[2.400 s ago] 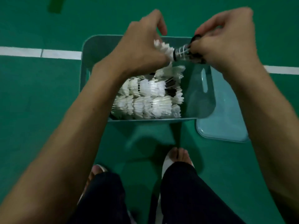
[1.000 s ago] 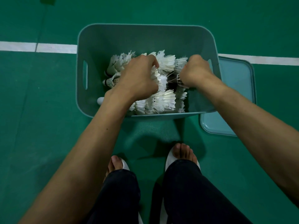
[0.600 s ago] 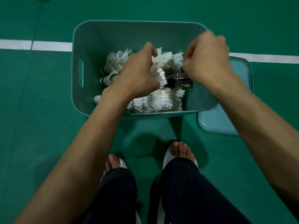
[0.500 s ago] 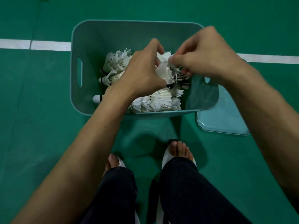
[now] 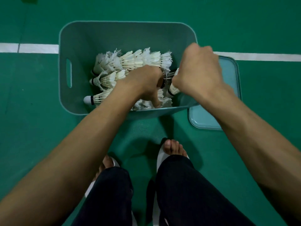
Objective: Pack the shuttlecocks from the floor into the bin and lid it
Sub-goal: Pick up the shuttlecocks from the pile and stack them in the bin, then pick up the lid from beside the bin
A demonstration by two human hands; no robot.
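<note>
I'm gripping shuttlecocks (image 5: 133, 61) inside the bin (image 5: 114, 30), left hand (image 5: 143, 82) and right hand (image 5: 197, 70) both curling around them.

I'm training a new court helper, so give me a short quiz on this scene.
1. True or false: the pale teal flat lid sits on the teal plastic bin.
2. The white feather shuttlecocks lie: A in the bin, B on the white line, C on the lid.
3. Fill in: the right hand grips a ___.
Key: 1 false, it lies beside the bin; 2 A; 3 shuttlecock.
</note>
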